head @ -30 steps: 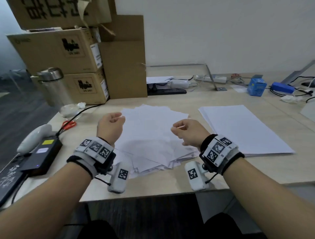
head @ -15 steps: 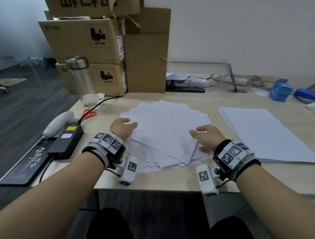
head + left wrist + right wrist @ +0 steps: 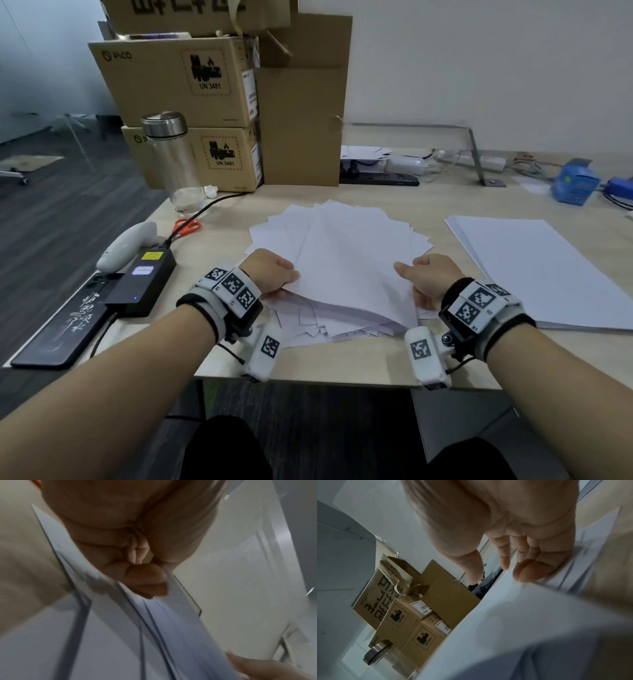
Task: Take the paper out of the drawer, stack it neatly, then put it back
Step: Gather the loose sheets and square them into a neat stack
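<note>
Both grips pinching the fanned paper [image 3: 346, 253] — left hand [image 3: 270, 274], right hand [image 3: 430, 279] — on a pale wooden desk [image 3: 342, 363].

Left forearm: bare, reaching forward from the lower left, wrist strapped with a marker band.
Left hand [image 3: 270, 274]: knuckles up, fingers curled; thumb on top of a sheet edge and fingers tucked beneath it, pinching it.
Right forearm: bare, reaching forward from the lower right, wrist also banded.
Right hand [image 3: 432, 279]: thumb pointing inward toward the left hand; fingers [image 3: 530, 570] loosely bent, their tips under the lifted sheets, palm turned inward.
</note>
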